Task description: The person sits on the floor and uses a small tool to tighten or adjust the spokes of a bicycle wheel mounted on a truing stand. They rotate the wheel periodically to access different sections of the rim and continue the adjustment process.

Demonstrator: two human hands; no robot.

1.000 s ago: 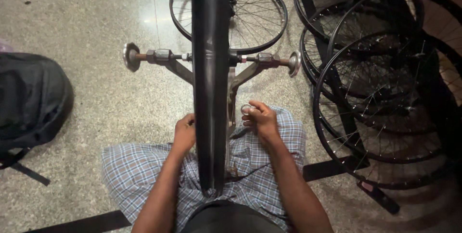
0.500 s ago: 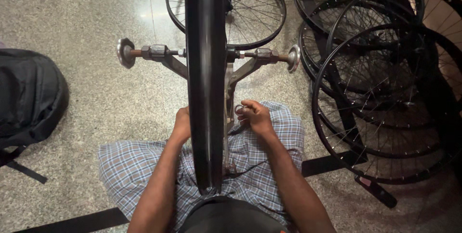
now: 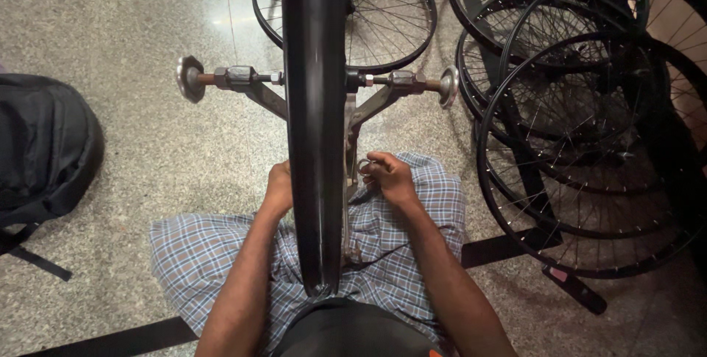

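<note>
The black wheel (image 3: 315, 121) stands upright in the grey truing stand (image 3: 243, 77) over the person's lap, unmoved since before. The right hand (image 3: 389, 177) has shifted slightly inward, fingers curled, pinching a small spoke tool. The left hand (image 3: 280, 189) presses against the rim, its fingers hidden.

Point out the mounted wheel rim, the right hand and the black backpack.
mounted wheel rim (image 3: 315, 106): head view, on the rim's black outer face, mid-length.
right hand (image 3: 389, 177): head view, on the back of the hand beside the rim.
black backpack (image 3: 40, 154): head view, on the middle of its fabric body.
</note>
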